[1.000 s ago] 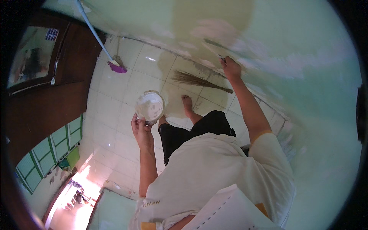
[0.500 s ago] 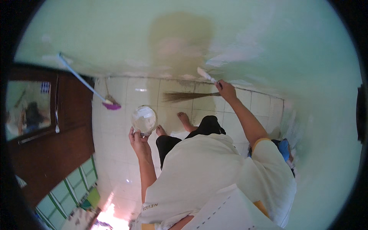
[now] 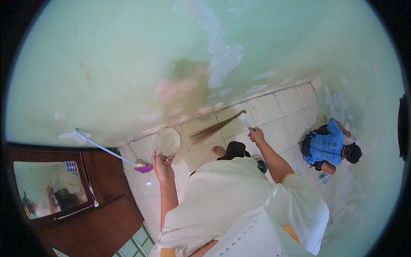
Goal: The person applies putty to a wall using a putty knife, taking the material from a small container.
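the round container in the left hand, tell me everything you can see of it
The round container is a small, shallow tub, pale and see-through looking, like plastic. Its open mouth faces the camera, with a whitish inside that may be paint or filler; the contents cannot be told for sure. The left hand grips it from below by the lower rim, holding it raised in front of the green wall, above the white tiled floor. Nothing else touches it.

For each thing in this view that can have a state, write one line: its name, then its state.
Left hand: raised, gripping the clear container.
Clear container: held up, tilted.
Right hand: gripping the paintbrush.
Paintbrush: held, bristles up.
Broom: lying by the wall.
Wall: patchy, stained.
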